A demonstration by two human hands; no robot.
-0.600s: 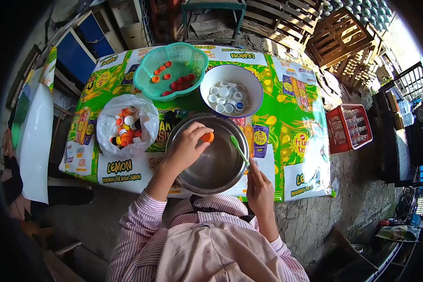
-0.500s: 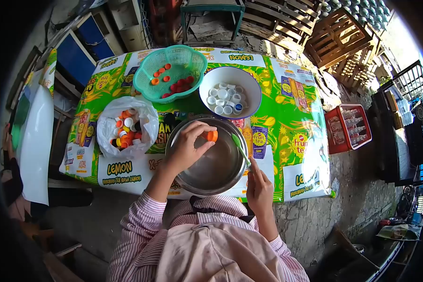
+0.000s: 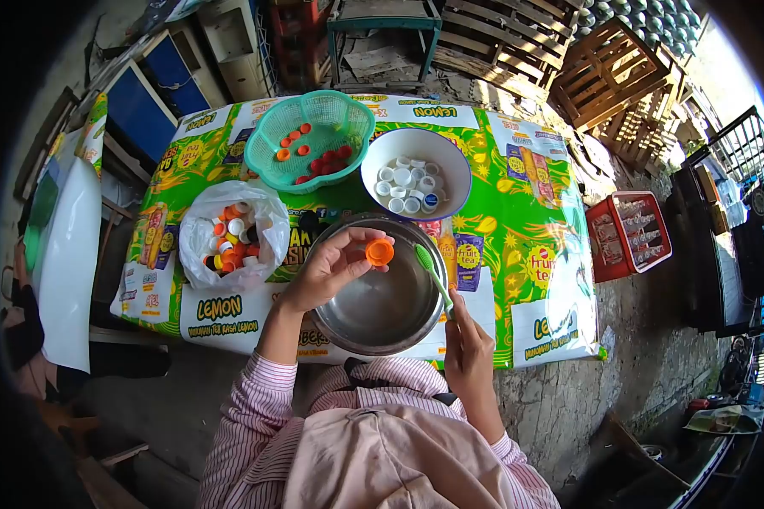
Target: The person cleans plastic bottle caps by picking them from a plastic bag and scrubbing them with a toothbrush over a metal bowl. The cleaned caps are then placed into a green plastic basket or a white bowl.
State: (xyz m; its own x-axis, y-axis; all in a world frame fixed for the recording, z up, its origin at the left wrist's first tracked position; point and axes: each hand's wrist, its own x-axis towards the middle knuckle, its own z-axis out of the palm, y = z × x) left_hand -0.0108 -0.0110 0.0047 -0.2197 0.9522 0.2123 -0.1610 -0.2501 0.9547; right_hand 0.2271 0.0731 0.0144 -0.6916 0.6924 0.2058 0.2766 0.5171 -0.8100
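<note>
Over the steel bowl (image 3: 373, 327), my left hand (image 3: 335, 267) pinches an orange bottle cap (image 3: 379, 251), its hollow side facing me. A green toothbrush (image 3: 429, 271) is gripped by the handle in my right hand (image 3: 469, 346), at the bowl's right rim, with its head over the bowl. Behind the steel bowl, a white enamel bowl (image 3: 458, 174) holds several white caps (image 3: 407, 182). A turquoise plastic basket (image 3: 263, 140) beside it contains orange caps (image 3: 294, 136) and red caps (image 3: 324, 163). To the left, a white plastic bag (image 3: 197, 220) is filled with mixed-colour caps (image 3: 233, 242).
A printed green and yellow cloth (image 3: 518, 246) covers the table. Off its right side stands a red crate (image 3: 607, 246) with packed items. Wooden pallets (image 3: 611, 72) and a teal-framed stool (image 3: 384, 25) are at the back.
My left hand has turned the orange cap so its open side now shows. The toothbrush head has shifted slightly left, away from the bowl's rim.
</note>
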